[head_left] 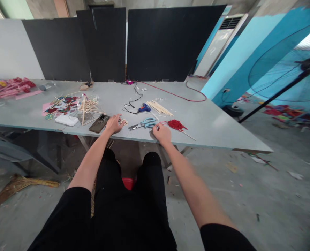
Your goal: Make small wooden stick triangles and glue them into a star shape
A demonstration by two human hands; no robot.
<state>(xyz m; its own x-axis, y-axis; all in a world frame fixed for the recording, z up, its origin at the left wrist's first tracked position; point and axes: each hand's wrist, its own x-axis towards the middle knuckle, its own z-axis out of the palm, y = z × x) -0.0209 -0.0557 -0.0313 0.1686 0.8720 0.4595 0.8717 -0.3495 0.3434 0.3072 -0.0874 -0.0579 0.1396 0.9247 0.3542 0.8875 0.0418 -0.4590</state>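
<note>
My left hand [114,124] rests at the table's front edge, fingers curled at a small cream-coloured piece [123,122] whose kind is unclear. Right beside that hand lies a dark smartphone [98,124]. My right hand [162,133] is closed in a pinch, and a thin red strand runs from its fingertips to a tangle of red yarn [176,124]. Between the hands lie scissors [143,123] with light blue handles, blades pointing left. From under the yarn a thin stick [188,135] sticks out.
Behind the scissors are a blue glue gun [144,108] with a black cord and a bundle of wooden sticks [160,108]. To the left stand a stick-built pyramid frame [84,109], a white case [66,120] and coloured scraps [63,104]. Black panels [167,45] back the table.
</note>
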